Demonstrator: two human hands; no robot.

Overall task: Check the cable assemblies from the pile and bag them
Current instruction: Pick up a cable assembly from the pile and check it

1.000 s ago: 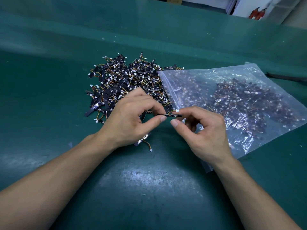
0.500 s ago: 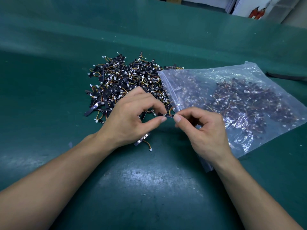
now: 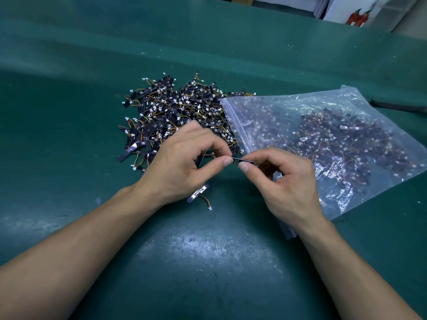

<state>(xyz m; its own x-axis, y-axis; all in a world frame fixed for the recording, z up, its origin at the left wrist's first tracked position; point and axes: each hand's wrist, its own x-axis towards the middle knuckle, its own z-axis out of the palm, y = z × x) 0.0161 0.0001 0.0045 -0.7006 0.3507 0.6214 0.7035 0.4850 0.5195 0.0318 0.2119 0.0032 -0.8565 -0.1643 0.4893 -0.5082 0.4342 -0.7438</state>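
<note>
The green counter (image 3: pixel 208 269) carries everything. A clear zip bag (image 3: pixel 286 105) lies just right of the pile, its mouth touching the pile's right edge, and many assemblies are already inside. The pile (image 3: pixel 171 116) of black strips with orange wires and white plugs is large, so I judge the job to be far from finished.

The left hand (image 3: pixel 182 167) sits at the near edge of the pile. The right hand (image 3: pixel 288 181) is near and to the right of the pile, over the bag's mouth. The fingers (image 3: pixel 227 160) of both hands pinch one cable assembly (image 3: pixel 245 160), thumb and forefinger at each end, holding it level just off the pile's near right corner. This looks like the checking step.

If it passes, the left hand must let go and the right must slip it into the flat bag mouth. A stray assembly (image 3: pixel 198 192) lies nearer than the pile, partly under the left hand.
</note>
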